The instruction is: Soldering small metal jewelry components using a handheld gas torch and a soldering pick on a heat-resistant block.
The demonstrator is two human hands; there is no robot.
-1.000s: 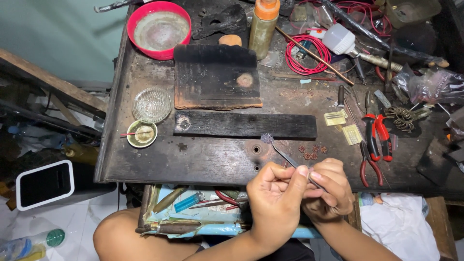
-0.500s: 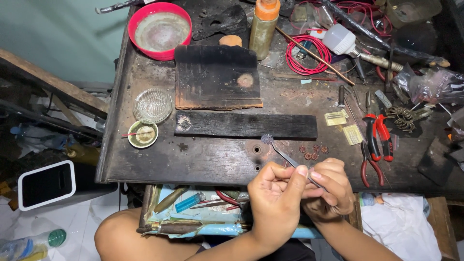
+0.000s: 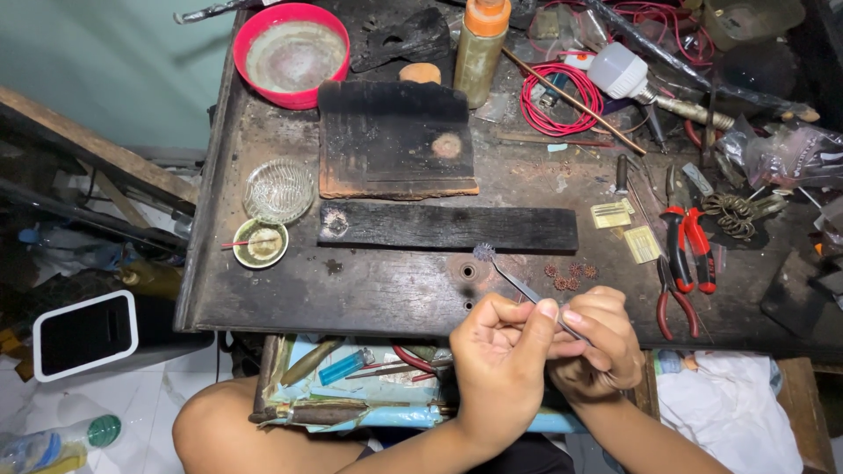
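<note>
Tweezers [image 3: 527,290], pinched by both hands [image 3: 544,351] at the workbench [image 3: 351,298] near edge, point toward bare wood.

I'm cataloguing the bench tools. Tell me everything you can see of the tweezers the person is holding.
The tweezers are thin, grey and metallic-looking, slanting from the hands up and left over the dark workbench. Their tip pinches a small round toothed piece, held near the charred wooden bar. The rear end is hidden between the left hand and right hand, whose fingertips meet around it. Which hand does the pinching cannot be told.
</note>
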